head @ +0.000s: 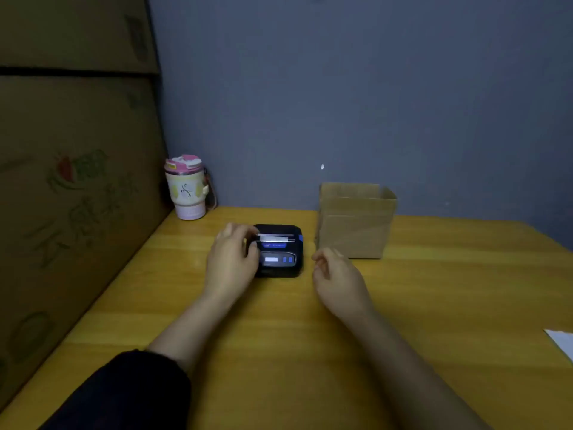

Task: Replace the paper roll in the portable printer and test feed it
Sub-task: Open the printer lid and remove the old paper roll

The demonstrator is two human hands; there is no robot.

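A small black portable printer (280, 254) with a lit display and blue buttons lies flat on the yellow wooden table (279, 336). A short white strip of paper (276, 237) shows at its slot near the top. My left hand (232, 259) grips the printer's left side, fingers curled over the top left edge and thumb against the side. Just right of the printer hovers my right hand (336, 274), its fingers loosely curled and holding nothing, not touching the printer.
A brown cardboard box (356, 221) stands open behind and right of the printer. A pink-lidded tumbler (187, 187) sits in the back left corner. Big cardboard cartons (71, 181) wall off the left. A white paper sheet (562, 342) lies at the right edge.
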